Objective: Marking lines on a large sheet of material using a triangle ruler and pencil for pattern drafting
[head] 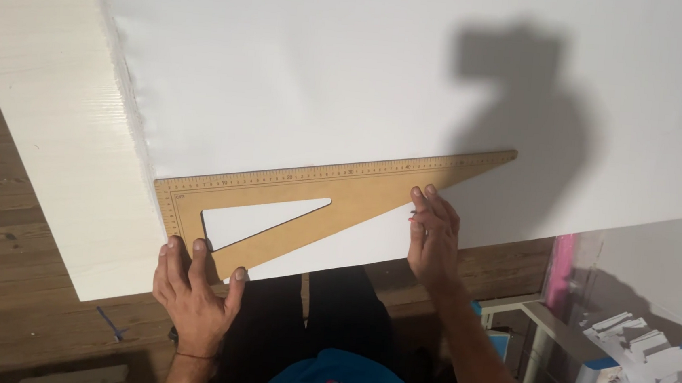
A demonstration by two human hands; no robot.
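The wooden triangle ruler (308, 201) is laid long-ways across the white sheet (350, 71) — pressed flat by the spread left hand (195, 289) and the straight-fingered right hand (433, 239).

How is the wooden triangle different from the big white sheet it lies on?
The wooden triangle ruler is tan brown; the white sheet is plain white. The ruler is small with a cut-out hole; the sheet is far larger and solid. The ruler carries printed marks; the sheet has none. Both lie flat.
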